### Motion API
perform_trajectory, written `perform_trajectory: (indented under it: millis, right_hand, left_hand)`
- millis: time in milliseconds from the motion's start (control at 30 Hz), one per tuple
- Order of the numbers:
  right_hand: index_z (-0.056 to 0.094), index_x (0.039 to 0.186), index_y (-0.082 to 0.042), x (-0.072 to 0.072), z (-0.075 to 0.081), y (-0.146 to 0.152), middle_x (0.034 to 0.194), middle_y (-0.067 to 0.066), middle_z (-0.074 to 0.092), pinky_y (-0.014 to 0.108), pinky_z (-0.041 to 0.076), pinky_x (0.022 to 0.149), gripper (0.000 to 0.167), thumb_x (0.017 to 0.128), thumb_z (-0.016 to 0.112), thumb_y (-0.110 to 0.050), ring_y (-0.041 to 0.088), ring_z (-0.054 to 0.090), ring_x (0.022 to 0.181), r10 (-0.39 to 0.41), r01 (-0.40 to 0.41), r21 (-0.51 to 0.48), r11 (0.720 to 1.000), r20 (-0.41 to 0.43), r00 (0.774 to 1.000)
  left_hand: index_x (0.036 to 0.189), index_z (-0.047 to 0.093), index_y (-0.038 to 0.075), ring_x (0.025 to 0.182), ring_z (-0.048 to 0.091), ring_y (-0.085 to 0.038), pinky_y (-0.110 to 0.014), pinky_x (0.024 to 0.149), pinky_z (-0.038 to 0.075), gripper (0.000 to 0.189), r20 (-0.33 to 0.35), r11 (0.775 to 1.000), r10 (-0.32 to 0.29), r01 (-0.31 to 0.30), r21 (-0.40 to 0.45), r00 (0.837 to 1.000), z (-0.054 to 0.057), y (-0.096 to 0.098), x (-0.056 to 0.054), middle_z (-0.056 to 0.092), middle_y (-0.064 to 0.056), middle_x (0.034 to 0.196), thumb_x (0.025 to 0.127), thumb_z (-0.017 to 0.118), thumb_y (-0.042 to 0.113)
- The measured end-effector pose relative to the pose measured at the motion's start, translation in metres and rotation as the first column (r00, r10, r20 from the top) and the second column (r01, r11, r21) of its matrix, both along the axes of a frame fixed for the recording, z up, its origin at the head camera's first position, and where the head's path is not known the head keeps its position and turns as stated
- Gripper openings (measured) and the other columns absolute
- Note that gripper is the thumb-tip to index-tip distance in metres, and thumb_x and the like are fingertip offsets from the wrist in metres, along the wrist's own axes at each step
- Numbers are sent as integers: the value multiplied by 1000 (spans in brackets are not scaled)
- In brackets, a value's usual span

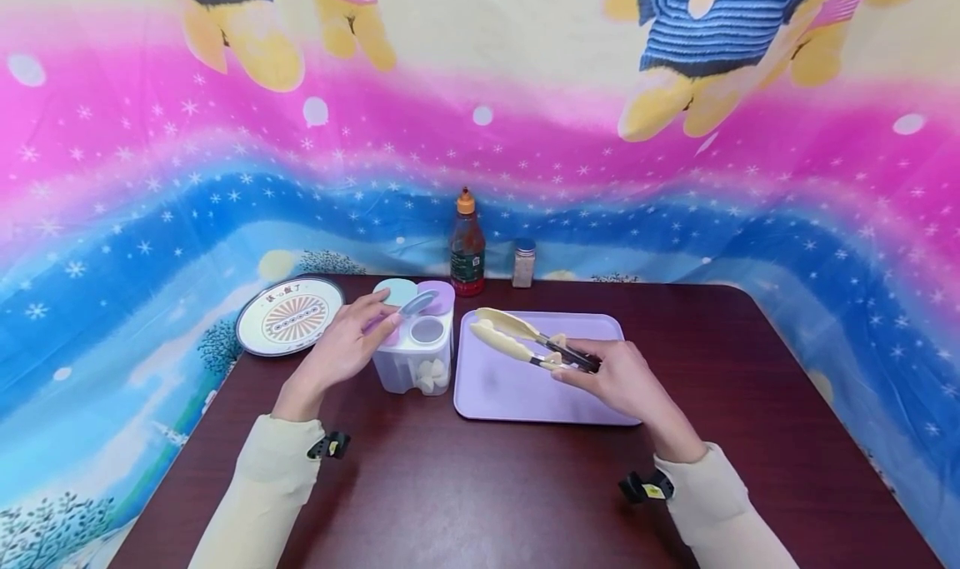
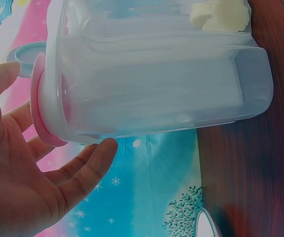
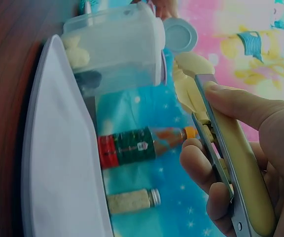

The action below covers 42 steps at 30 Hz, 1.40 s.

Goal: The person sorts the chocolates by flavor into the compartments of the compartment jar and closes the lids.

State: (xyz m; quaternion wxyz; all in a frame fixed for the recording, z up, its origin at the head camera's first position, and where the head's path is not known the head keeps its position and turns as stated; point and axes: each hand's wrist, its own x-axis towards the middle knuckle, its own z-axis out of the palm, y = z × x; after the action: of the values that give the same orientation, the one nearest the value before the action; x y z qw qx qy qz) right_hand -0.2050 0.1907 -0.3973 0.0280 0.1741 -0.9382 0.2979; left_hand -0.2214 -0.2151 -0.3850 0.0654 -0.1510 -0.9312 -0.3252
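A clear container (image 1: 393, 367) with several round lids stands left of the lilac tray (image 1: 480, 398). My left hand (image 1: 341, 336) is at its top left, fingers spread around the pink lid (image 2: 42, 101). Its thumb touches the blue-grey lid (image 1: 417, 303), which is flipped up from a round opening (image 1: 427, 330). Pale chunks (image 1: 431, 374) show through the container's front, low in one compartment. Over the tray, my right hand (image 1: 622, 377) grips tongs (image 3: 238, 163) by their handles. Their cream tips (image 1: 495, 336) are spread a little apart and point toward the container.
Behind the tray stand a sauce bottle (image 1: 467, 252) with an orange cap and a small seasoning jar (image 1: 523, 267). A patterned plate (image 1: 288, 315) lies left of the container. A printed cloth (image 1: 480, 136) hangs around the table (image 1: 450, 494).
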Motion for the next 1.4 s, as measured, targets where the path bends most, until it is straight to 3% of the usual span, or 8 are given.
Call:
perform_trajectory:
  millis: [500, 800, 1167, 1400]
  right_hand:
    - [71, 126, -21, -3, 12, -38, 97, -2, 77, 24, 39, 54, 54, 79, 82, -44, 11, 53, 68, 34, -35, -13, 999, -61, 998]
    - [71, 127, -21, -6, 14, -59, 100, 0, 78, 26, 40, 57, 54, 80, 81, -46, 11, 54, 71, 56, -56, -10, 998, -41, 998]
    - [71, 127, -23, -10, 12, -71, 83, -8, 73, 28, 36, 54, 53, 81, 81, -47, 12, 49, 63, 50, -50, 3, 999, -14, 999]
    - [70, 128, -23, -12, 12, -72, 80, -8, 71, 28, 35, 53, 54, 81, 80, -47, 14, 48, 62, 51, -51, 6, 999, 1, 999]
  left_hand:
    - [124, 68, 11, 145, 34, -43, -59, 118, 26, 45, -4, 1000, 2, -2, 3, 1000, -1, -1, -1, 40, -11, 159, 104, 47, 46]
    - [124, 68, 12, 145, 34, -43, -60, 117, 28, 45, -4, 1000, 6, -6, 5, 1000, -2, -1, -1, 40, -11, 159, 103, 48, 46]
    - [123, 69, 12, 145, 34, -43, -61, 117, 27, 45, -7, 1000, 2, -2, 2, 1000, -2, -1, -1, 40, -12, 159, 104, 47, 46]
    - [122, 69, 10, 145, 35, -44, -60, 117, 27, 44, -11, 1000, -3, 3, 7, 1000, 0, 0, 0, 40, -13, 159, 104, 47, 44]
